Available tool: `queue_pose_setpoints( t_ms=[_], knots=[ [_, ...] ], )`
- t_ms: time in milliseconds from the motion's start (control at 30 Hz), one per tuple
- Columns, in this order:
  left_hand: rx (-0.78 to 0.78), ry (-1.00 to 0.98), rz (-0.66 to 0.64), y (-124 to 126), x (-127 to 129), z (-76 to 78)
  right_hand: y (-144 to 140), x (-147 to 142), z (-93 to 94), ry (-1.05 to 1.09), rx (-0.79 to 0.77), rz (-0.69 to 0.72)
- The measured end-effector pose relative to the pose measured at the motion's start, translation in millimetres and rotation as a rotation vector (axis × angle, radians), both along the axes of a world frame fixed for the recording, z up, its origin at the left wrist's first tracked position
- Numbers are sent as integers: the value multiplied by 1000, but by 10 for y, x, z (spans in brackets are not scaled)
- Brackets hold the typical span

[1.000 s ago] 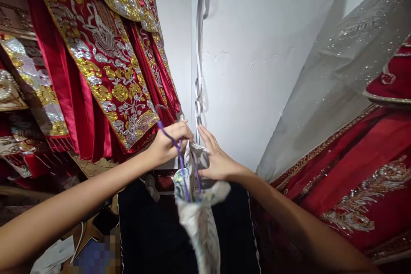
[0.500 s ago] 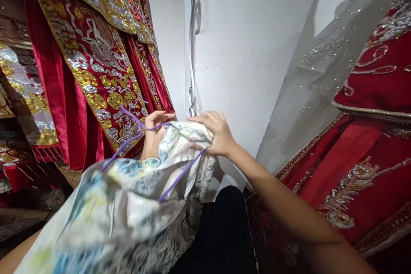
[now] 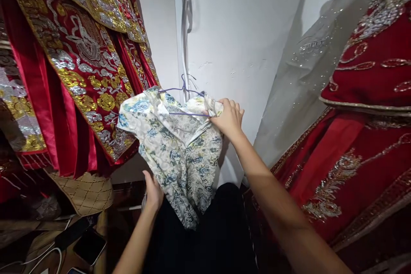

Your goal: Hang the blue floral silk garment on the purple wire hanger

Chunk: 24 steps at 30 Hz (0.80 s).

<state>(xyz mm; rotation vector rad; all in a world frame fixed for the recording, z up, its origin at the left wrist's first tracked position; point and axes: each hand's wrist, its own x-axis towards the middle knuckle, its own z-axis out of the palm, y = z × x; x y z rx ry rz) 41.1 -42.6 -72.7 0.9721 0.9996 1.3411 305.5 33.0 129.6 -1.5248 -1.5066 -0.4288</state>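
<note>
A floral blouse (image 3: 170, 150) in white, blue and yellow hangs front-on before me, with short sleeves and a V-shaped neckline. A thin purple wire hanger (image 3: 189, 114) sits inside its shoulders, the hook pointing up near the wall. My right hand (image 3: 228, 116) pinches the shoulder on the right side, at the hanger's end. Low on the left, my left hand (image 3: 154, 192) is beside the blouse's side edge, its thumb stretched up and apart. The cloth partly hides its other fingers.
On the left hangs a red garment (image 3: 93, 51) with gold and silver embroidery. Another beaded red garment (image 3: 362, 137) and sheer sparkly fabric (image 3: 302, 68) are on the right. A white strap (image 3: 184, 21) runs down the wall (image 3: 244, 17). A phone (image 3: 90, 246) and white cable (image 3: 59, 257) lie lower left.
The bunched blouse has spread out and now hangs front-on, with the hanger upright inside it. My left hand has left the neckline and moved down the blouse's side; my right hand still grips a shoulder.
</note>
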Motion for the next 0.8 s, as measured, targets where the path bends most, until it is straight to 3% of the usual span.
queue_pose_setpoints(
  t_ms=[100, 167, 233, 333, 400, 467, 533, 667, 800],
  knots=[
    [-118, -124, 240, -161, 271, -439, -224, 9, -362, 83, 10, 140],
    [-206, -129, 244, -265, 423, -637, -434, 4, -701, 250, -12, 355],
    [-245, -186, 215, -352, 508, -730, -643, -9, -1078, 543, -123, 596],
    [-204, -276, 176, -445, 516, -721, -861, -59, -1578, 824, -536, 721],
    [-163, -259, 122, -495, 481, -678, -913, -123, -1802, 724, -851, 775],
    [-130, -205, 66, -546, 439, -643, -905, -221, -1934, 566, -1056, 837],
    [-116, -166, 21, -597, 387, -624, -868, -349, -1995, 458, -1157, 870],
    [-90, -143, -19, -657, 236, -610, -798, -582, -1973, 367, -1192, 870],
    [-73, -115, 111, -608, 133, -627, -818, -602, -1860, 394, -1159, 868]
  ],
)
